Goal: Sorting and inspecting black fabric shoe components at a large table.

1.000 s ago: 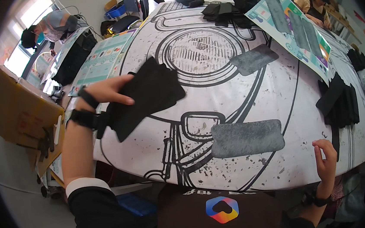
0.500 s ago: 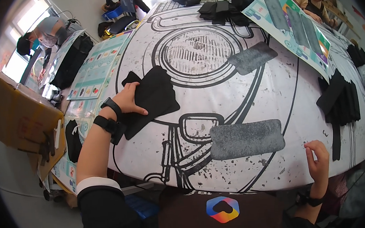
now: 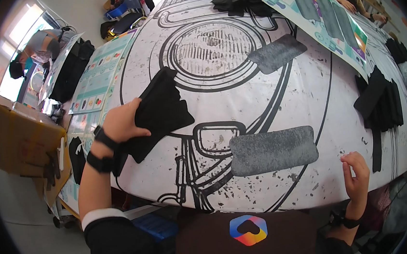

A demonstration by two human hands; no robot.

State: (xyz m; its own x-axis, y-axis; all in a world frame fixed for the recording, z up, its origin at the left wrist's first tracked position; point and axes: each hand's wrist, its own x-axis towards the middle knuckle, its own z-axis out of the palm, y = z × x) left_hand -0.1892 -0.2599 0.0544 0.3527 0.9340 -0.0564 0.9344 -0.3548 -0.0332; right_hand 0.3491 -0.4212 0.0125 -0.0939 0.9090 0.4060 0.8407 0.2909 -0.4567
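My left hand [image 3: 125, 124] grips a stack of black fabric pieces [image 3: 160, 104] at the table's left side, thumb over the top layer, fingers mostly hidden at its far edge. The stack is fanned, with uneven edges at the right. To its right a mottled grey rectangular pad [image 3: 273, 151] with rounded corners lies flat, and a second grey pad [image 3: 279, 53] lies farther back at a slant. My right hand [image 3: 356, 174] hovers by the near right edge, fingers curled in with the thumb against them, and nothing shows in it.
The white table cover [image 3: 240, 109] has black line drawings. A printed board [image 3: 317, 20] carrying several grey pads stands back right, with black fabric strips [image 3: 380, 102] nearby. More black fabric [image 3: 241, 2] lies at the back. A cardboard box [image 3: 23, 138] stands left. Other people are farther off.
My left hand has drawn back toward the near left, and the black stack has turned and shifted with it. The right hand has hardly moved. The view has shifted slightly.
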